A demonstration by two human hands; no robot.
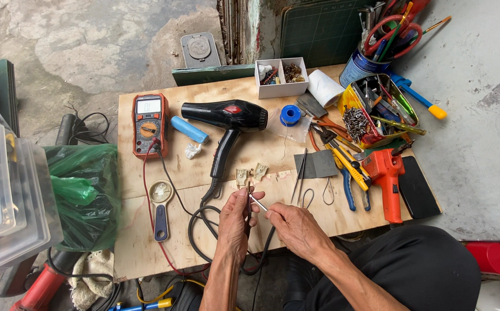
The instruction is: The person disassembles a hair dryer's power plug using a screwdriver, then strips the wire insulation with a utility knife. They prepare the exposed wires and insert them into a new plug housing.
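Observation:
My left hand (pixel 235 222) pinches the black power cord (pixel 204 222) near the front edge of the plywood board (pixel 146 242). My right hand (pixel 296 227) holds a thin metal tool (pixel 257 203) whose tip meets the cord end between the hands. The cord runs up to a black hair dryer (pixel 227 115) lying on the board. Two small plug halves (pixel 251 174) lie just beyond my fingers. Tweezers (pixel 300 173) rest to the right of them.
An orange multimeter (pixel 149 124) with red and black leads sits at the left, with a magnifier (pixel 160 207) below it. Pliers (pixel 348 167), an orange tool (pixel 388 178), a tin of tools (pixel 376 109) and a solder spool (pixel 289 114) crowd the right. A green bag (pixel 83 196) hangs left.

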